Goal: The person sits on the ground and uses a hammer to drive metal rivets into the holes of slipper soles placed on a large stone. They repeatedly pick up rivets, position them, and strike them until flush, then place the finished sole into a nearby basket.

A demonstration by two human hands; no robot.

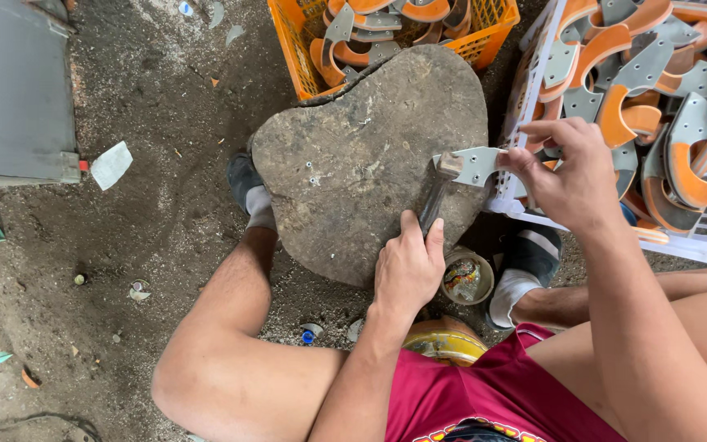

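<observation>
Crates, orange (304,57) and white (701,237), flank stump (353,172); left grip (407,266) holds hammer (443,176), right grip (570,168) grey plate (476,164).

Orange plastic crate (484,41) beyond the flat brown stone slab (370,164): cut off by the top edge. White plastic basket (697,237) right of the slab: cropped at top and right. Hammer handle (431,209) mostly buried inside the left hand (407,270). Contents of the small round tin (466,278) below the slab: too blurred to identify. Grey box (10,90) far left: only partly in frame.
</observation>
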